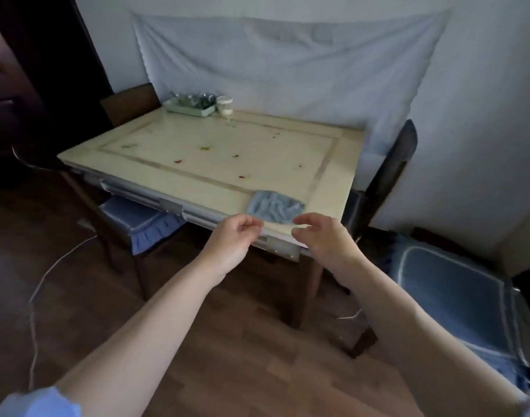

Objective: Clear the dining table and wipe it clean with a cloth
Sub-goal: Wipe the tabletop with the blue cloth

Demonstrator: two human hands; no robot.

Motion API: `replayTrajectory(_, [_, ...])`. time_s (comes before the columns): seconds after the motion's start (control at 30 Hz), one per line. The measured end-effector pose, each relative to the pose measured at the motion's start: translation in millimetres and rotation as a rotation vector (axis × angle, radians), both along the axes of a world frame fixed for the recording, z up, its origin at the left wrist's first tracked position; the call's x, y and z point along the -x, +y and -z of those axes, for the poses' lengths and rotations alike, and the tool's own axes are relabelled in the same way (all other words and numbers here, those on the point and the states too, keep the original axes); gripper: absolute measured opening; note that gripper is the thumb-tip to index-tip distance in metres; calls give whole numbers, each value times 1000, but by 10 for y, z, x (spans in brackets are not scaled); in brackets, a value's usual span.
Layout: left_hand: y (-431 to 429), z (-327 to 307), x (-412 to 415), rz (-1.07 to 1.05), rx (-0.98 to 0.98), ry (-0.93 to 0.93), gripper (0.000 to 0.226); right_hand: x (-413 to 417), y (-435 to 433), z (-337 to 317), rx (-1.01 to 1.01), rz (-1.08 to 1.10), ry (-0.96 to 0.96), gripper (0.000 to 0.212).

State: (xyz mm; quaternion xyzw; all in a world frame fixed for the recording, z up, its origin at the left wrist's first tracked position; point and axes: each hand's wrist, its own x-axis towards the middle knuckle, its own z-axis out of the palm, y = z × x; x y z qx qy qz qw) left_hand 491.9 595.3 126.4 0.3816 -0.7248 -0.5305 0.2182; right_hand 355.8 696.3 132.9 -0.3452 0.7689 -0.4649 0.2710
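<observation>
Head view. Pale dining table (155,164) set against a wall draped with a white sheet (287,64). Small red and orange stains (177,161) scattered over the top; what they are cannot be made out. Crumpled blue cloth (274,207) lies at the near edge, close to the near right corner.

Left hand (235,236) hangs just off the near edge, fingers loosely curled, thumb close to forefinger, holding nothing. Right hand (325,233) beside it, fingers bent and spread a little, also empty; its fingertips sit just short of the cloth, and contact cannot be confirmed.

Far left corner: green tray (188,111) with blurred metal and glass items, too small to identify; a lidded jar (224,105) stands just beside it.

A chair with a blue cushion (140,224) is partly tucked under the table on the left. A second blue-cushioned chair (456,293) on the right is cut off by the frame edge. A dark chair back (390,164) stands at the table's right side. White cable (47,278) trails on the wood floor.
</observation>
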Motion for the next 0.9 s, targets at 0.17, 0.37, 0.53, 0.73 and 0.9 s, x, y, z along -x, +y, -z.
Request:
replayTrajectory(0.17, [-783, 286, 370, -10, -18, -53, 21, 315, -779, 185, -85, -15, 27, 36])
replayTrajectory(0.37, [-1540, 569, 912, 15, -8, -133, 30, 872, -1667, 542, -119, -65, -17, 40])
replayTrajectory(0.53, [-2101, 793, 1286, 42, 0, -195, 26, 1201, -2242, 844, -207, -67, -52, 46])
replayTrajectory(0.73, [-2622, 1221, 1560, 122, 26, -263, 28, 1429, -2749, 1416, -296, -61, 29, 53])
replayTrajectory(0.9, [-3047, 1623, 1634, 303, 32, -324, 34, 1462, -3194, 1969, -580, -45, 199, 59])
